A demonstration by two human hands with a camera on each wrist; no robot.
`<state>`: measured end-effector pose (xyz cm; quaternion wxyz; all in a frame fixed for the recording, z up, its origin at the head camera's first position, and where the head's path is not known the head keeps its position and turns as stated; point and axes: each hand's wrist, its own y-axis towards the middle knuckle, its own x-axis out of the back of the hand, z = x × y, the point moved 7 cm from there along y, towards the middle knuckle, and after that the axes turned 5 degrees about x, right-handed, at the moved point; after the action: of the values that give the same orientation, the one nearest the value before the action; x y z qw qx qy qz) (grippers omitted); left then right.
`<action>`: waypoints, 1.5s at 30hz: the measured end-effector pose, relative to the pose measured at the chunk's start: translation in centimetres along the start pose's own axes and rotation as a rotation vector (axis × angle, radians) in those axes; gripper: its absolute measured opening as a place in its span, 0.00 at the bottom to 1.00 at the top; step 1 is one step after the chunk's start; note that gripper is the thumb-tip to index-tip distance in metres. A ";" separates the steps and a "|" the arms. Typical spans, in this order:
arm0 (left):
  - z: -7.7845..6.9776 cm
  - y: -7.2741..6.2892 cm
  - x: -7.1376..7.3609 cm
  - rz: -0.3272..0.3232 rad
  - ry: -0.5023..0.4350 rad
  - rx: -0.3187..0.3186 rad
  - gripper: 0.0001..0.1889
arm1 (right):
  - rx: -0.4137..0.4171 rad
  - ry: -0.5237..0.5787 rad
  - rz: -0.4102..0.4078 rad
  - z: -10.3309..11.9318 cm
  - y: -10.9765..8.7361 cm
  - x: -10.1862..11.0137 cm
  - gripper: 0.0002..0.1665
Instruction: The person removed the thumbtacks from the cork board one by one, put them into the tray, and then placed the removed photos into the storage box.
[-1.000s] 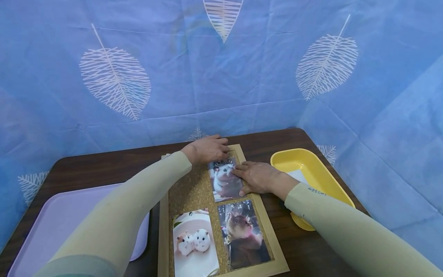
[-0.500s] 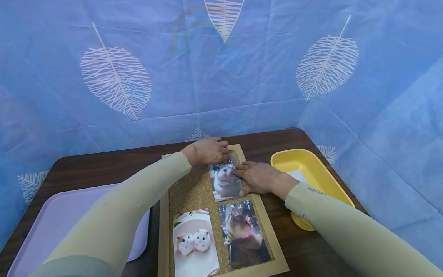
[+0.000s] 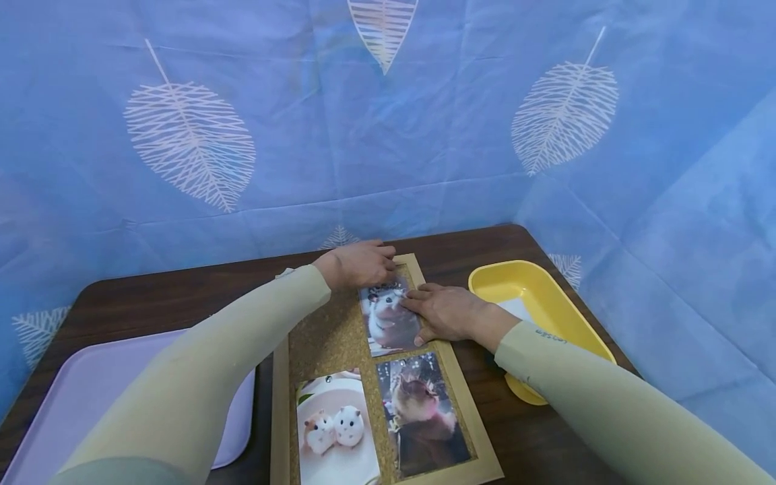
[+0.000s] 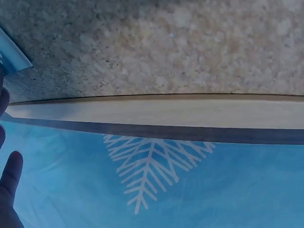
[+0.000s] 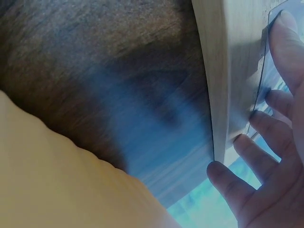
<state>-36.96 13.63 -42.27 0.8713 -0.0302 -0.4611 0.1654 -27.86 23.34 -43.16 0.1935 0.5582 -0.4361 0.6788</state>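
Note:
In the head view a wood-framed corkboard point(image 3: 332, 337) lies on the table, bearing several animal photos. My right hand point(image 3: 445, 311) rests on the right side of the upper hamster photo point(image 3: 388, 325). Its fingers are spread and fairly straight, and in the right wrist view the thumb point(image 5: 287, 52) touches the photo. At that photo's top edge is my left hand point(image 3: 359, 264), fingers bent downward; what its fingertips do is hidden. Below are a dark photo point(image 3: 424, 411) and a photo of two white hamsters point(image 3: 336, 428), each with a small round pin at the top.
A yellow tray point(image 3: 564, 306) with something white inside stands to the right of the board. At the left lies a lilac tray point(image 3: 91, 391), partly behind the left sleeve. The dark wooden table point(image 3: 151, 286) ends at a blue leaf-patterned cloth point(image 3: 388, 135).
The head view has shifted slightly, so the whole scene sits a little further left. Both hands keep their places on the photo.

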 end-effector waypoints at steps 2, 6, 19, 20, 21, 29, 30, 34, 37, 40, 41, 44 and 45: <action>0.1 -0.1 0.1 -0.009 -0.010 0.002 0.15 | 0.000 -0.008 0.000 0.1 0.0 0.1 0.50; 0.0 -0.1 0.2 -0.007 0.013 0.002 0.12 | 0.005 -0.022 -0.003 0.1 -0.1 0.1 0.50; 0.0 0.0 -0.2 0.015 0.002 0.000 0.14 | 0.002 -0.020 0.000 0.0 0.1 -0.1 0.50; -0.1 0.0 -0.3 0.017 0.005 -0.001 0.15 | 0.002 -0.017 0.001 0.0 0.1 -0.2 0.50; -0.1 -0.1 -0.5 0.018 0.009 -0.003 0.16 | 0.000 -0.015 0.003 0.0 0.1 -0.2 0.50; -0.6 -0.8 -1.8 0.027 0.014 0.003 0.17 | -0.010 -0.013 0.018 -0.1 0.1 -0.3 0.50; -0.6 -0.8 -1.8 0.018 0.028 0.006 0.16 | -0.012 -0.016 0.018 -0.1 0.1 -0.3 0.50; -0.6 -0.7 -1.6 -0.006 0.080 0.008 0.15 | -0.012 -0.017 0.012 -0.1 0.0 -0.2 0.50; -0.6 -0.7 -1.7 -0.002 0.097 0.005 0.14 | -0.007 -0.011 0.007 -0.1 0.0 -0.2 0.50; -0.6 -0.7 -1.9 0.005 0.108 0.011 0.14 | -0.006 -0.010 0.007 -0.2 0.0 -0.2 0.51; -0.6 -0.7 -1.9 0.009 0.108 0.014 0.14 | -0.005 -0.009 0.007 -0.2 0.0 -0.2 0.51; -0.5 -0.8 -2.0 0.011 0.108 0.026 0.14 | -0.006 -0.006 0.012 -0.2 0.0 -0.2 0.51; -0.5 -0.8 -2.0 0.015 0.105 0.031 0.14 | -0.006 -0.004 0.012 -0.2 0.0 -0.2 0.51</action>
<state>-37.40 12.33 -44.03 0.8933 -0.0287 -0.4119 0.1775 -27.88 23.53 -43.35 0.1902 0.5563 -0.4418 0.6776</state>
